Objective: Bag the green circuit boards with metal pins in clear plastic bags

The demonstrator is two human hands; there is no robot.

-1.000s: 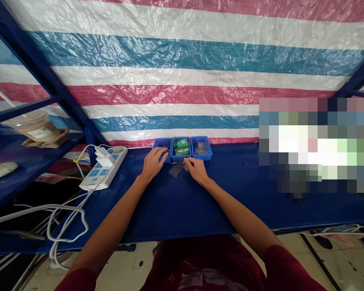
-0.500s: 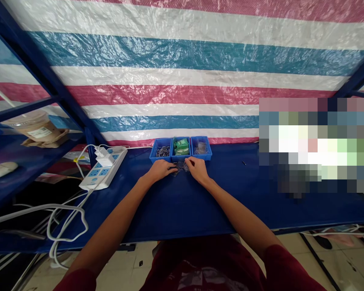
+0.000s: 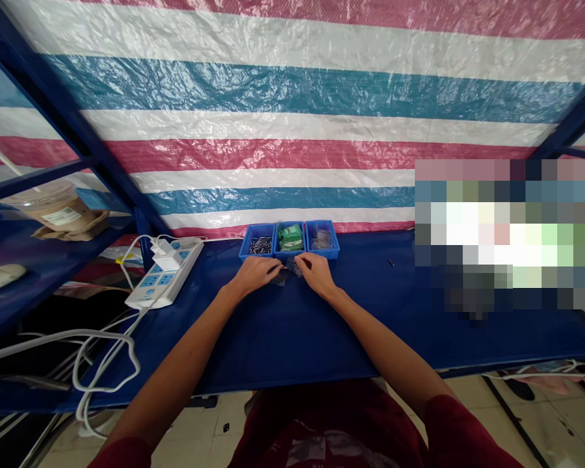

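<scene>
Left hand [image 3: 259, 274] has moved off one bin [image 3: 244, 245], fingertips drawn close, hold indiscernible; right hand [image 3: 316, 273] pinches one small plastic bag [image 3: 295, 267], transparent, crinkled; blue bins [image 3: 327, 254], three.

Just the one view here, and it rides on the wearer's head, peering forward and down over the dark red shirt [image 3: 331, 422] at the bottom edge! Forearms near, the left hand [image 3: 258, 274] and right hand [image 3: 316, 273] farther out, dead centre and small. Beyond them, the striped tarpaulin [image 3: 292, 84] faces the lens almost square-on, and it's wide, catching blue frame posts [image 3: 61, 104] both sides!
</scene>
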